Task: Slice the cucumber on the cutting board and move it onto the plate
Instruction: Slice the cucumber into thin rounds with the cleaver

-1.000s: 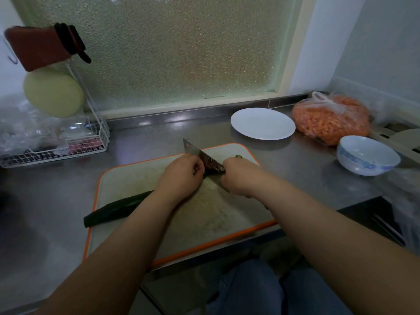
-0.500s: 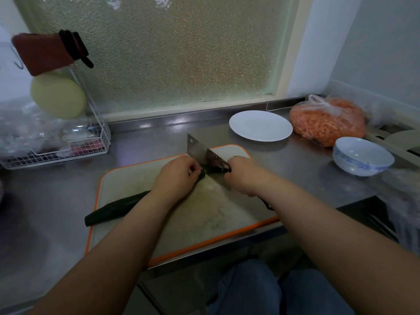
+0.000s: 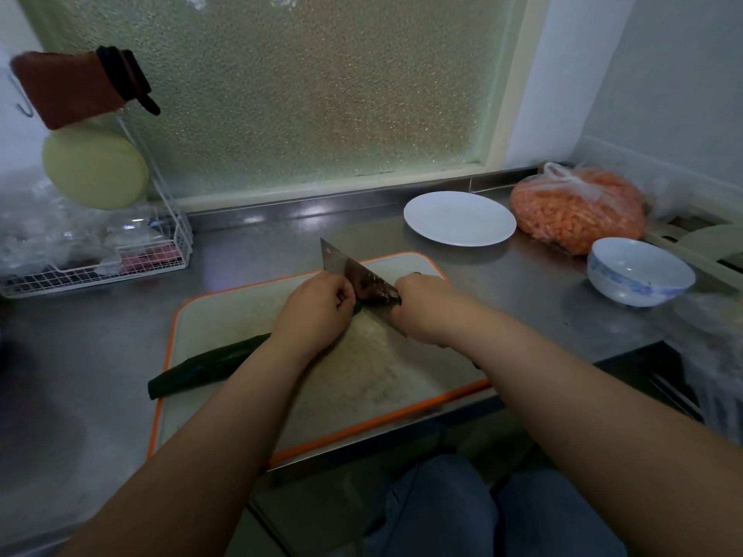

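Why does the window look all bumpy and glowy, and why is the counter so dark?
In the head view, the frosted window lets in soft, speckled light and is the brightest part; the steel counter stays dim, with small shiny glints near its back edge; the wide lens bends the window frame; the bowl and right edge look a little blurry.

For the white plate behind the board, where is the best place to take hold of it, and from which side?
Probably the near rim of the plate, approached from the cutting board side. It lies flat and shallow on the counter, so only the thin edge offers purchase. The bag of orange pieces crowds its right side; the near edge is open.
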`<state>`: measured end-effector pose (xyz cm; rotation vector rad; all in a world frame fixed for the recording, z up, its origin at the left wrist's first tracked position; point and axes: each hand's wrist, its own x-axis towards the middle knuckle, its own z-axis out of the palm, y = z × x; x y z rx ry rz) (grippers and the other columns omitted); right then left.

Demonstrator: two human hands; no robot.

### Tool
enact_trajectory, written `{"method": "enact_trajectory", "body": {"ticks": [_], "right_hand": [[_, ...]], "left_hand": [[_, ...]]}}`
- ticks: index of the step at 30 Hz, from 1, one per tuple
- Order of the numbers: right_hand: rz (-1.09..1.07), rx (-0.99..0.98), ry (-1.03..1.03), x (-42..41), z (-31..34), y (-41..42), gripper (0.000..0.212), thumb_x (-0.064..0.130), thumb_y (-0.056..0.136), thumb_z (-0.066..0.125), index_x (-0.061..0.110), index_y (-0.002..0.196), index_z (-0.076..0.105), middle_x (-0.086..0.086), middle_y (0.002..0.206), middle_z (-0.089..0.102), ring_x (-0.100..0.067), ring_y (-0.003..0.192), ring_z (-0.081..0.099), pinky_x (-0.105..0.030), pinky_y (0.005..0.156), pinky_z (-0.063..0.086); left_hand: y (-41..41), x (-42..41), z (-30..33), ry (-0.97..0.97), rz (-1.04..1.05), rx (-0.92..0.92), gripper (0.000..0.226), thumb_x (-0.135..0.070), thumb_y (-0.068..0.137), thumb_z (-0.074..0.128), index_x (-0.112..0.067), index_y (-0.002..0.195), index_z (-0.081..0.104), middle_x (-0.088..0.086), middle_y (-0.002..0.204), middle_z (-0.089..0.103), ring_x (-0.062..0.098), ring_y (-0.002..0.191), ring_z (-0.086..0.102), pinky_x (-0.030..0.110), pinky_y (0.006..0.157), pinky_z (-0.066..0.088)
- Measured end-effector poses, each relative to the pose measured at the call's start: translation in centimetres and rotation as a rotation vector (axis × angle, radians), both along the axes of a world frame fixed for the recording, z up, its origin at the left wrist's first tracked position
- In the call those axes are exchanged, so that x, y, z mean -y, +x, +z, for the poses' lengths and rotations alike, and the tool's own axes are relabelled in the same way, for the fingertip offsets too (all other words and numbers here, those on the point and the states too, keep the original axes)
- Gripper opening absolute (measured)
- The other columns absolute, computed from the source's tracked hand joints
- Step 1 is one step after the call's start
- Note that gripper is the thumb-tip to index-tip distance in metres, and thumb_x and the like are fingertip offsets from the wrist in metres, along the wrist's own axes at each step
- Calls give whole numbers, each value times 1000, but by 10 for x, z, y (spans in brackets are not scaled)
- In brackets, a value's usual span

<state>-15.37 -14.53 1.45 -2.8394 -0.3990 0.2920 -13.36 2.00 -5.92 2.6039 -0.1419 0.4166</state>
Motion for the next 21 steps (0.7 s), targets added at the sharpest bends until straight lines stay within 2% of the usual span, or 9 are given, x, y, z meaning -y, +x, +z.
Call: {"method": "enact_trajectory", "body": {"ticks": [2,4,6,8,12,14,16,19,21], "right_hand": [[1,-10,-19,-1,2,1,21,9,92,45,5,108,58,-5,74,47,-18,56,45,-27,44,35],[-1,-16,-28,-4,2,2,21,8,93,44,5,109,58,-3,72,45,-15,51,40,-25,41,31],[-2,-46,-22,-8,0,1,23,8,93,44,5,111,57,-10,92,59,-20,59,45,-23,42,29],[-2,-78,-2,-11,-5,0,25,9,95,43,4,116,55,-16,106,60,-24,72,46,-23,43,29],[-37,-122,24,-8,-10,5,13,9,93,44,7,101,54,-11,80,52,-27,75,49,-23,45,34],[-83,-168,57,-5,-13,11,15,7,89,48,-1,99,57,-21,83,64,-32,70,58,-30,52,46],[-103,-173,86,0,-14,13,18,6,87,48,-2,99,59,-25,83,66,-33,62,61,-34,53,50],[-77,-92,87,6,-11,11,7,13,91,45,7,91,49,-9,72,49,-27,60,50,-27,46,38],[-48,-48,82,6,-9,8,5,15,93,45,12,90,48,-7,75,46,-30,74,51,-28,55,37]], "left_hand": [[0,0,0,0,2,9,7,-19,84,58,-22,78,57,0,84,57,17,73,47,28,64,33],[0,0,-1,8,2,12,7,-19,84,58,-22,78,57,1,84,57,18,73,47,28,64,35],[1,-1,-2,19,-2,21,7,-18,85,57,-21,78,57,1,84,57,20,74,49,29,64,35],[1,-1,-3,37,-8,37,6,-19,85,57,-20,79,57,2,83,57,22,76,52,29,63,34],[-1,-2,-4,43,11,43,4,-20,84,59,-21,80,57,-1,84,55,21,77,52,29,63,34],[-2,-6,-2,33,4,25,5,-22,83,60,-24,79,57,-2,86,56,20,79,53,29,66,36],[-3,-10,4,64,-29,-10,6,-24,84,61,-26,80,57,-3,88,56,17,79,53,28,67,37],[-3,-13,11,148,-62,-17,5,-28,86,61,-26,81,60,-7,86,56,14,75,50,26,65,35],[-2,-15,10,115,-75,-15,5,-27,84,62,-26,80,62,-8,85,57,13,74,50,25,65,35]]}}
